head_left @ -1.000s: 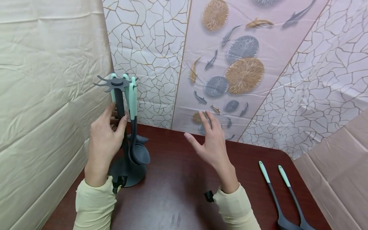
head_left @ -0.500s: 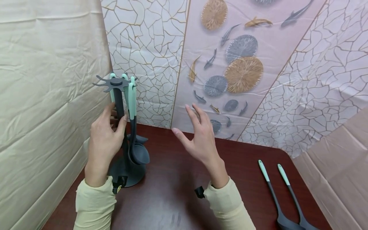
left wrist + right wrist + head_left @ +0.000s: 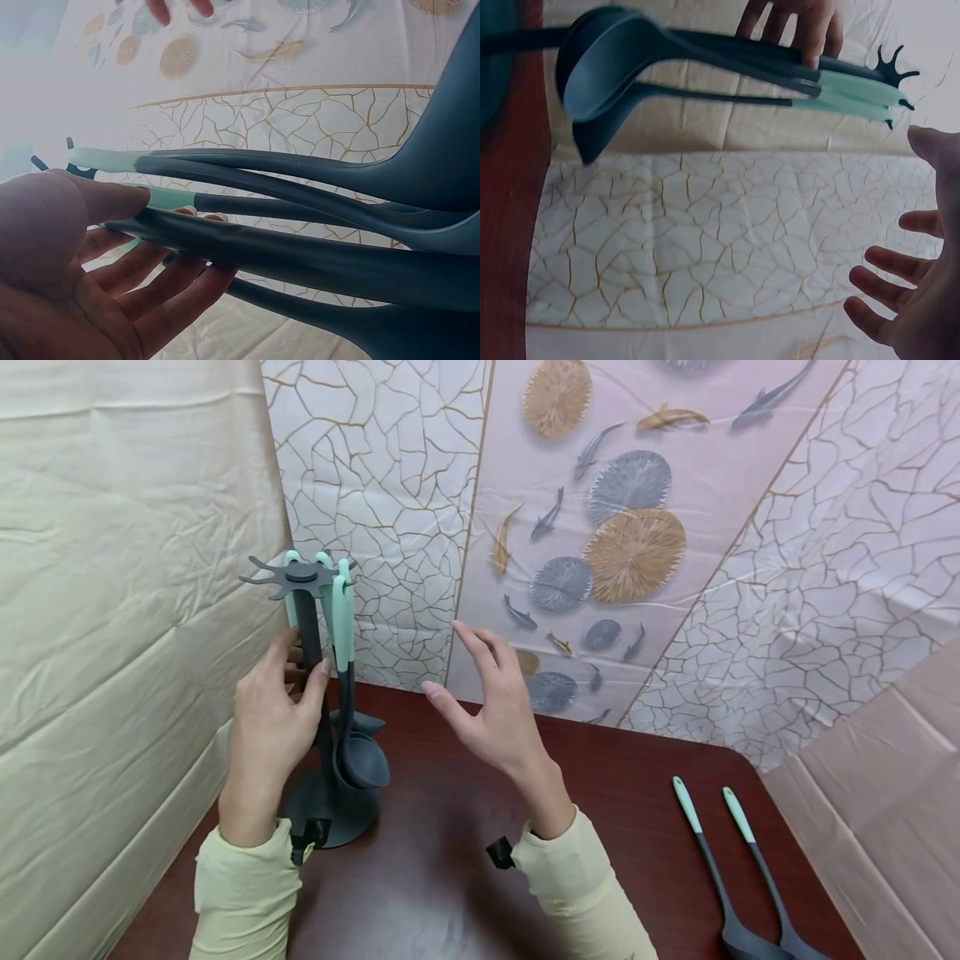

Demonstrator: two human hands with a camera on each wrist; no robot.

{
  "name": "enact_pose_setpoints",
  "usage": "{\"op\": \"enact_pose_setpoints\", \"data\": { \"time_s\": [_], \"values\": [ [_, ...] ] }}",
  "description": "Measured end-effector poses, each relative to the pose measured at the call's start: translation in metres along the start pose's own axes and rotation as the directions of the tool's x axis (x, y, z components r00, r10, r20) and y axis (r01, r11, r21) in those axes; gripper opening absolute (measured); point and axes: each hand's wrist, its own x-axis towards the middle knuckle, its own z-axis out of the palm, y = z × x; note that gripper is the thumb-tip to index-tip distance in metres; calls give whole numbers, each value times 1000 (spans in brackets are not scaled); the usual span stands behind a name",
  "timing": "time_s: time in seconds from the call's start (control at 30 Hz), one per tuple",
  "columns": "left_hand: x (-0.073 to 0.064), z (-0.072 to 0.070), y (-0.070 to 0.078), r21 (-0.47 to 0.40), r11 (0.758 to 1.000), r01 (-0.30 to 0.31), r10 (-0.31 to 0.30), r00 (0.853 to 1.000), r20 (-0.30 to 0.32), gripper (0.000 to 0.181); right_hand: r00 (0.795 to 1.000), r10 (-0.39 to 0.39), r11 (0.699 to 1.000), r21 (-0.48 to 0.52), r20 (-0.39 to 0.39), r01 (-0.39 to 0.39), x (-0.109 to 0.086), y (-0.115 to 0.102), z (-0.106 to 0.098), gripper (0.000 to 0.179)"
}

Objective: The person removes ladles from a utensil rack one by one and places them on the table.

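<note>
My left hand (image 3: 273, 714) grips the dark post of a utensil stand (image 3: 306, 622), thumb on the near side and fingers curled behind. In the left wrist view the same post (image 3: 300, 251) crosses my fingers. Several utensils with mint handles hang from the stand's hooked top, among them a ladle (image 3: 365, 762). My right hand (image 3: 498, 718) is in the air to the right of the stand, fingers spread and holding nothing. The right wrist view shows the hanging ladle (image 3: 611, 67) apart from my right fingers (image 3: 885, 289).
Two more mint-handled utensils lie on the right of the dark red table (image 3: 420, 877): one utensil (image 3: 712, 868) and another utensil (image 3: 768, 881), their heads partly cut off by the frame. Cloth-covered walls stand close behind and to the left of the stand.
My right hand has moved left through the air toward the stand, fingers still spread. My left hand keeps its grip on the post, and the stand stays in place.
</note>
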Motion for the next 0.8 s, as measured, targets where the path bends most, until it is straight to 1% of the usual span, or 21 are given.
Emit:
{"op": "enact_pose_setpoints", "data": {
  "time_s": [0.17,0.4,0.6,0.7,0.8],
  "values": [
    [0,-1,0,4,1000,2,-2,1000,-2,49,1000,2,997,76,20,-3,8,-11,6,72],
    [0,1,0,0,1000,4,-4,1000,9,49,999,-24,989,144,-32,28,19,-23,13,66],
    [0,1,-1,5,1000,5,-5,1000,1,49,998,-46,977,204,-53,56,26,-32,18,63],
    [0,0,-1,8,1000,4,-4,1000,-6,49,998,-41,966,252,-52,53,30,-36,20,60],
    [0,0,-1,10,1000,5,-4,1000,-9,49,999,-32,946,321,-44,44,35,-40,24,56]
  ]
}}
